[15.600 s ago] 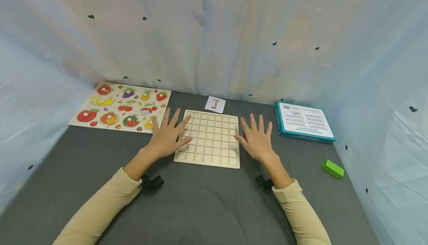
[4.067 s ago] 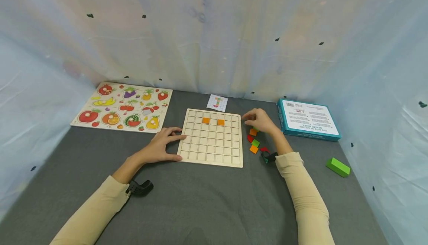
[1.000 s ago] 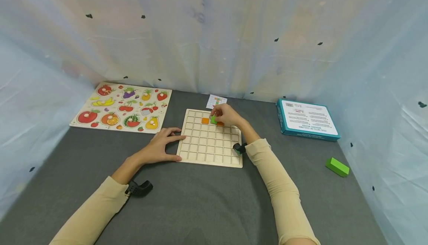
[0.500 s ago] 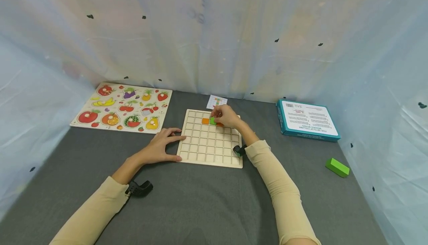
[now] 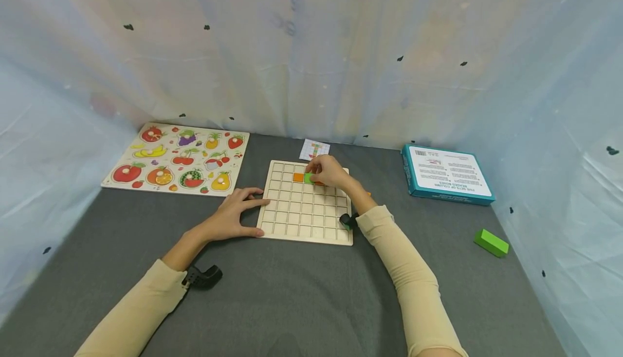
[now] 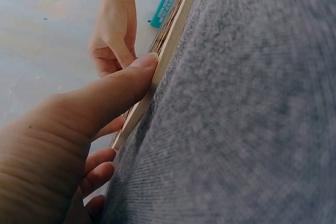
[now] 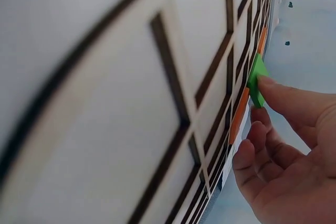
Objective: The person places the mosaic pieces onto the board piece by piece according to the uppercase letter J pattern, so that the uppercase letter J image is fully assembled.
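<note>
A pale wooden grid board [image 5: 302, 217] lies on the grey cloth in the head view. My left hand [image 5: 230, 218] rests at its left side, thumb and forefinger touching the edge; the left wrist view shows that thumb [image 6: 128, 80] against the rim. At the board's far rows my right hand [image 5: 328, 172] pinches a green square tile [image 7: 256, 80] by thumb and fingertips. The tile stands tilted at a cell between two orange tiles, one on the left [image 5: 298, 177] and one on the right [image 7: 240, 113], the latter partly covered by the hand in the head view.
Behind the board lies a small card [image 5: 311, 147] with a coloured pattern. A fruit peg puzzle [image 5: 170, 157] is at the left. A teal box [image 5: 448, 173] and a green block [image 5: 491, 243] are on the right. The right forearm hides most loose tiles beside the board.
Both hands were spread flat earlier; two orange tiles then appeared on the board. My right hand moved from the loose tiles to the board with the green tile. The last second shows little movement.
</note>
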Available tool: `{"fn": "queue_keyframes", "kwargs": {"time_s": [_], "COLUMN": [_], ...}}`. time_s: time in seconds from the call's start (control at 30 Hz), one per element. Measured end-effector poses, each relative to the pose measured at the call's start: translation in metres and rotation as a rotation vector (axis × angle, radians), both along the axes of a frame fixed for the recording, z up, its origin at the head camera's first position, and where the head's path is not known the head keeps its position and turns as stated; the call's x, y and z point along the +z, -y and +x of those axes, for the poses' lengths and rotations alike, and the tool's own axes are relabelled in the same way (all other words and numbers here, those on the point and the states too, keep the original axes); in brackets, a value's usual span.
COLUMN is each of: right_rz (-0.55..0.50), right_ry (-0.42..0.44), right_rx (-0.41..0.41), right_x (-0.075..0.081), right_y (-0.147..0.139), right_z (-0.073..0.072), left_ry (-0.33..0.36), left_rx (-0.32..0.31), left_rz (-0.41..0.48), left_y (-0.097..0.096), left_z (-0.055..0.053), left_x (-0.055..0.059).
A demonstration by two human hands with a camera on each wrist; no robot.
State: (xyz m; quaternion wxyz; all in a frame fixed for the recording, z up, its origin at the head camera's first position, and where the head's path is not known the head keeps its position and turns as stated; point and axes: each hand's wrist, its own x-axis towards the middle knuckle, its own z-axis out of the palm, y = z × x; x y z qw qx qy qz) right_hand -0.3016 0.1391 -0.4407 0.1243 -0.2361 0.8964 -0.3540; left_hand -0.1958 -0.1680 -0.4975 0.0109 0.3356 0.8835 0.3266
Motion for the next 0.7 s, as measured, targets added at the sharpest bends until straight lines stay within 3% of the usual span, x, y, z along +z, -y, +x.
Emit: {"fn": "queue_keyframes", "kwargs": {"time_s": [0.7], "right_rz": [0.017], "right_ry": [-0.008], "right_rx": [0.005], "right_x": [-0.0028], "right_y": [-0.0022], "right_z": [-0.0005], "left_ry": [0.029], "left_rx": [0.016], "left_rz": [-0.006], "left_y": [-0.0001], "left_z": [0.0007], "left_x": [0.0006]}}
